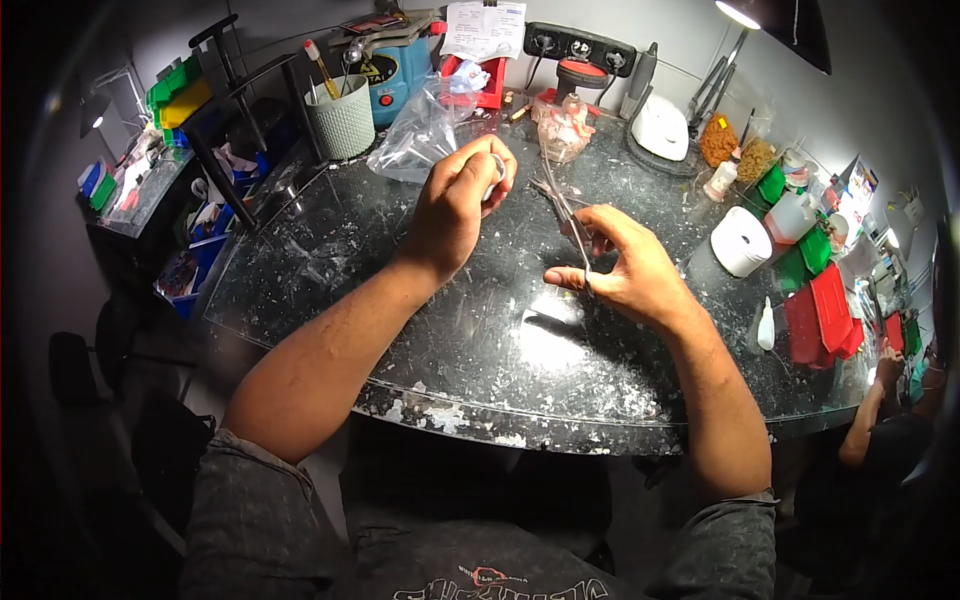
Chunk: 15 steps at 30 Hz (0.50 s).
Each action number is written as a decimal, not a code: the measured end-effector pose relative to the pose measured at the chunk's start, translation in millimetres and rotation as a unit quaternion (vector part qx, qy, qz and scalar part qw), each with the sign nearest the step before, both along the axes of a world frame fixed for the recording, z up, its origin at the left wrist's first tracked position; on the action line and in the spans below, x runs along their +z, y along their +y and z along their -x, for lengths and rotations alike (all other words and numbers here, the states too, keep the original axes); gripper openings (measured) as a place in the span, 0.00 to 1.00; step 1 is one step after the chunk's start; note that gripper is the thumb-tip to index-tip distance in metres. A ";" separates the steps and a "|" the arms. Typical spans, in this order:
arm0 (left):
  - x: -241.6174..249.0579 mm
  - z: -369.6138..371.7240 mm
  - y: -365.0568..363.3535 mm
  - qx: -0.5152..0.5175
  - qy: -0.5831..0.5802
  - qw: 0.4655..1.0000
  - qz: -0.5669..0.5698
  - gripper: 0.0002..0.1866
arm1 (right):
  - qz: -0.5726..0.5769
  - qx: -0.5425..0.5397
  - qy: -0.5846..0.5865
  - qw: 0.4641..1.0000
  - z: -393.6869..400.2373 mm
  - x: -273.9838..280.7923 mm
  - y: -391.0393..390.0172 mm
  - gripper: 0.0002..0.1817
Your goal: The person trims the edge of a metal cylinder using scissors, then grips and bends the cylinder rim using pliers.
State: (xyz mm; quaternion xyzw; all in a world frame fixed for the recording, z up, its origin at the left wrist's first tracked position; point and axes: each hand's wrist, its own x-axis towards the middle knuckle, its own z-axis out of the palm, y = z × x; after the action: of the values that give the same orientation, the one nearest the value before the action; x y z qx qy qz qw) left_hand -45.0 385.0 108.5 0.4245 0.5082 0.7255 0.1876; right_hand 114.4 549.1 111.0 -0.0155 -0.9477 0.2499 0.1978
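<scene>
My left hand [462, 190] is raised over the dark worktop, its fingers curled closed around a small pale, shiny piece [497, 166]. Most of that piece is hidden by the fingers, and I cannot tell its kind. To the right, my right hand [630, 268] has thumb and fingers on the handles of a slim metal scissor-like tool [568, 220]. The tool's handles are spread, and its tip points up and left, toward the space beside my left hand. A clear plastic bag [415, 135] lies just behind my left hand.
The scuffed black worktop [300, 250] has a curved front edge. Along the back are a ribbed cup [341, 118], a blue machine [395, 85], a red bin [490, 82] and a power strip [578, 50]. At right stand a white roll [741, 242], a small white bottle [766, 325] and red trays [825, 310]; another person's arm [868, 415] shows beyond.
</scene>
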 end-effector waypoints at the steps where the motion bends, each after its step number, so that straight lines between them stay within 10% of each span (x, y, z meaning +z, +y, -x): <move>1: 0.0 2.6 -0.5 -0.016 0.013 1.000 0.004 0.09 | 0.001 0.000 -0.001 1.000 0.0 -0.2 0.7 0.38; 15: -0.6 0.0 2.5 -0.077 0.003 0.997 0.030 0.10 | 0.031 0.019 -0.013 0.999 -1.0 0.8 1.5 0.32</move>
State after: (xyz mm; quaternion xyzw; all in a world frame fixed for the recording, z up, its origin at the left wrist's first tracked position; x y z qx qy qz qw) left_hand -44.9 387.4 108.0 0.4590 0.4958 0.6921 0.2538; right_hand 115.4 550.5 111.7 -0.0070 -0.9421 0.2826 0.1803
